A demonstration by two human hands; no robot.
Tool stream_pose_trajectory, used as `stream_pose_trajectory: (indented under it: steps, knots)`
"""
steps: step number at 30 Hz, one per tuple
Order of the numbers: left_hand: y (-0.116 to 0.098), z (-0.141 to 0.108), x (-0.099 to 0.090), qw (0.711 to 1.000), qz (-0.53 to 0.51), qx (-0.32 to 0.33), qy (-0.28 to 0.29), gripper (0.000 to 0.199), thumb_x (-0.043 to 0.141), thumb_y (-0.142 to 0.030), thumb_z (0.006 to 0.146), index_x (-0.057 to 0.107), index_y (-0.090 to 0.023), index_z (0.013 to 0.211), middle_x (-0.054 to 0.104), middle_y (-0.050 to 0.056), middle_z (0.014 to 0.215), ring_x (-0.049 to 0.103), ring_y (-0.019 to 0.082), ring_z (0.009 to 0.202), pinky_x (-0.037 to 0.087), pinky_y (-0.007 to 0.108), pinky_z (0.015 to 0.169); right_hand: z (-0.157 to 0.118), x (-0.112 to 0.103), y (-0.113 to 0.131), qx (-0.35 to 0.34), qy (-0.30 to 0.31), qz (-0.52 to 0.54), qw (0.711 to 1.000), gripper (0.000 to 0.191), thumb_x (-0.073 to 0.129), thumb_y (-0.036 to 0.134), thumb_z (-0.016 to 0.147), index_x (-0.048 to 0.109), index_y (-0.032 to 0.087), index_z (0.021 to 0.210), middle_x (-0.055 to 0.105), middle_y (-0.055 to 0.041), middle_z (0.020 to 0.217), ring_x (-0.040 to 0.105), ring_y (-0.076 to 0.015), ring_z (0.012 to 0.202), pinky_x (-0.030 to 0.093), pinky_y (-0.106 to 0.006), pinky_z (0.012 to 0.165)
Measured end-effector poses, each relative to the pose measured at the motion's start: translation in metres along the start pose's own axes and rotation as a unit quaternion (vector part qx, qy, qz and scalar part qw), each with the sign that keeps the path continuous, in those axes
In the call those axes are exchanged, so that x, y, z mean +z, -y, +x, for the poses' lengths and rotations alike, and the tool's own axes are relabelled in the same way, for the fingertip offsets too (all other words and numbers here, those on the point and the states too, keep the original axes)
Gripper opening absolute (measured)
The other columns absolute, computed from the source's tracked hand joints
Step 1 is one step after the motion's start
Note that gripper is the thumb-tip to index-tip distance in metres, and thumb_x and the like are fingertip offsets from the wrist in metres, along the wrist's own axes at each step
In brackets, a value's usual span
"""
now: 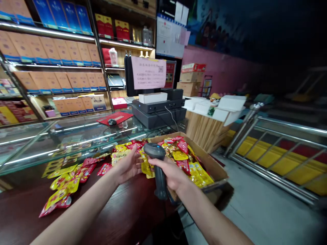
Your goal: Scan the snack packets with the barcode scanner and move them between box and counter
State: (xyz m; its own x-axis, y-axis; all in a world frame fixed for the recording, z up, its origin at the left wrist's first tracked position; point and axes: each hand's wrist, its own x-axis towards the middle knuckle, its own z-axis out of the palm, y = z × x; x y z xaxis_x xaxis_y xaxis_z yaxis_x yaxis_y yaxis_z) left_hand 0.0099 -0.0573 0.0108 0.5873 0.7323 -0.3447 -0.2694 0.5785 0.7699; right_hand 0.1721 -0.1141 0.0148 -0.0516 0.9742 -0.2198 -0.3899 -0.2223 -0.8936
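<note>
My right hand point(171, 173) is wrapped round the handle of a dark grey barcode scanner point(160, 180), whose head points up and away from me. To its left, my left hand point(129, 167) is open with the fingers apart, beside a yellow and red snack packet point(118, 157). Just right of the scanner, an open cardboard box point(211, 166) holds several red and yellow snack packets point(181, 155). More packets point(63, 185) lie in a loose row on the dark red tabletop point(112, 211) to the left.
A glass display counter point(53, 136) runs behind the packets, with a mouse point(111, 121) on a red mat point(120, 118). Behind the box stand a monitor with a pink notice point(149, 73) and a black cash drawer point(158, 115). A metal railing point(281, 153) is at the right.
</note>
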Motion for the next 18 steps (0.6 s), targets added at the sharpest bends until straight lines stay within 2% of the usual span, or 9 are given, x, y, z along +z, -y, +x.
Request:
stream_pose_trajectory:
  steps: [4, 7, 10, 14, 18]
  knots:
    - [-0.005, 0.025, 0.047, 0.999, 0.02, -0.002, 0.034, 0.052, 0.044, -0.067, 0.079, 0.06, -0.018, 0.087, 0.066, 0.01, 0.084, 0.065, 0.023, 0.081, 0.051, 0.036, 0.076, -0.012, -0.028, 0.028, -0.048, -0.036, 0.001, 0.998, 0.029, 0.076, 0.023, 0.06, 0.07, 0.018, 0.088, 0.071, -0.0013, 0.082, 0.063, -0.0144, 0.073, 0.049, -0.022, 0.063]
    - [-0.006, 0.046, 0.081, 0.996, 0.019, -0.017, 0.088, 0.058, 0.039, -0.068, 0.08, 0.06, -0.017, 0.098, 0.065, 0.012, 0.094, 0.064, 0.026, 0.093, 0.049, 0.039, 0.082, -0.023, -0.058, 0.053, -0.084, -0.057, 0.011, 0.995, 0.031, 0.076, 0.022, 0.061, 0.07, 0.017, 0.091, 0.071, -0.0031, 0.089, 0.065, -0.0167, 0.08, 0.05, -0.024, 0.07]
    - [-0.002, 0.069, 0.105, 0.993, 0.013, -0.039, 0.113, 0.064, 0.039, -0.069, 0.08, 0.058, -0.015, 0.109, 0.064, 0.015, 0.103, 0.06, 0.028, 0.104, 0.047, 0.043, 0.088, -0.031, -0.087, 0.071, -0.092, -0.073, 0.021, 0.993, 0.032, 0.076, 0.022, 0.063, 0.069, 0.017, 0.094, 0.072, -0.0053, 0.089, 0.066, -0.0191, 0.077, 0.053, -0.029, 0.069]
    - [0.001, 0.083, 0.113, 0.993, 0.009, -0.05, 0.11, 0.069, 0.039, -0.07, 0.079, 0.056, -0.014, 0.116, 0.06, 0.018, 0.113, 0.053, 0.03, 0.114, 0.044, 0.046, 0.092, -0.034, -0.109, 0.079, -0.11, -0.103, 0.039, 0.988, 0.035, 0.076, 0.021, 0.063, 0.068, 0.018, 0.097, 0.071, -0.0059, 0.092, 0.066, -0.0198, 0.079, 0.054, -0.031, 0.073]
    - [-0.005, 0.07, 0.095, 0.994, -0.011, -0.036, 0.099, 0.069, 0.037, -0.07, 0.08, 0.058, -0.014, 0.114, 0.059, 0.018, 0.113, 0.052, 0.031, 0.116, 0.042, 0.046, 0.095, -0.031, -0.099, 0.073, -0.106, -0.091, 0.037, 0.989, 0.033, 0.076, 0.019, 0.064, 0.069, 0.017, 0.096, 0.071, -0.0069, 0.097, 0.066, -0.0216, 0.087, 0.054, -0.033, 0.079]
